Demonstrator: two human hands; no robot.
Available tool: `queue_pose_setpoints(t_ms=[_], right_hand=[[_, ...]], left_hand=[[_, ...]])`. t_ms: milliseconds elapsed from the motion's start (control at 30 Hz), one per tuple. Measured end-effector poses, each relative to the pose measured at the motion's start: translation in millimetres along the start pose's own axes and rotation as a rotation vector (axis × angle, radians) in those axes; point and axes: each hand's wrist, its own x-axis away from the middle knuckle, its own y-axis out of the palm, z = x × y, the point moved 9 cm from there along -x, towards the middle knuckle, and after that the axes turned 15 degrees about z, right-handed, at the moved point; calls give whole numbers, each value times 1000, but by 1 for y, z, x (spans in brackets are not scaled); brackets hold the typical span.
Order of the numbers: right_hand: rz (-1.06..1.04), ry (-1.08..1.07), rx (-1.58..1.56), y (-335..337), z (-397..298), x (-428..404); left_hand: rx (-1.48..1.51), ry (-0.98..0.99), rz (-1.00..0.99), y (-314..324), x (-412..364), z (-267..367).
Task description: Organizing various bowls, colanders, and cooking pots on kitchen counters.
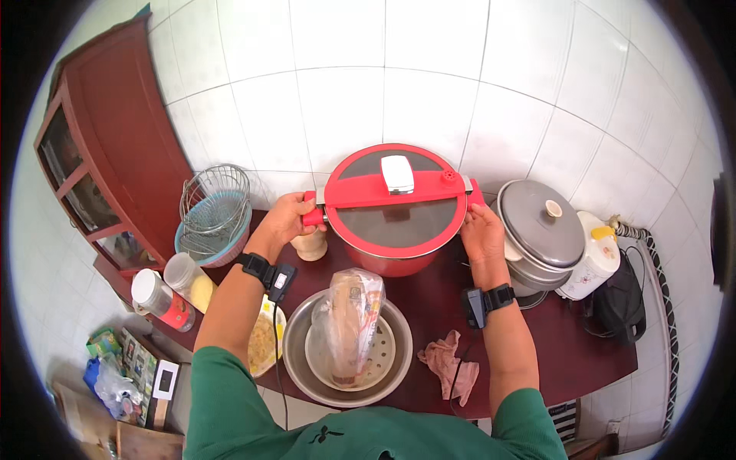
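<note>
Before me stands a red pot [392,265], topped by a glass lid [374,227] with a red rim. Across the lid runs a red bar [351,192] with a white and chrome knob [397,174] and a small round vent. My left hand [287,215] grips the red handle [310,217] on the pot's left side. On the right side, my right hand [482,238] holds the opposite red handle [475,196], partly hidden by the fingers. Each wrist wears a black strap with a small device.
A metal basin [290,351] holds a perforated tray and a plastic-wrapped package [353,322]. Nearby are a pink cloth [451,368], a plate of food [264,339], and jars [164,299]. A grey-lidded pot [537,224] stands right; baskets [213,230] and a wooden cabinet [115,132] stand left.
</note>
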Motion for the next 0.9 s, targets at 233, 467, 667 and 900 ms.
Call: queue_pose_setpoints(t_ms=[233,467,667,900], right_hand=[[104,58,-19,-42,39,-9],[202,95,-16,-79,55,-6],[244,181,-1,-101,81,-8],[307,169,-27,-94,80,0]], left_hand=[[14,-42,-90,-14,-27,-44],[-21,-195,3,-14,-38,-79],[39,-222,13,-27,-55,-110],[42,-227,8,-23,-39,-104]])
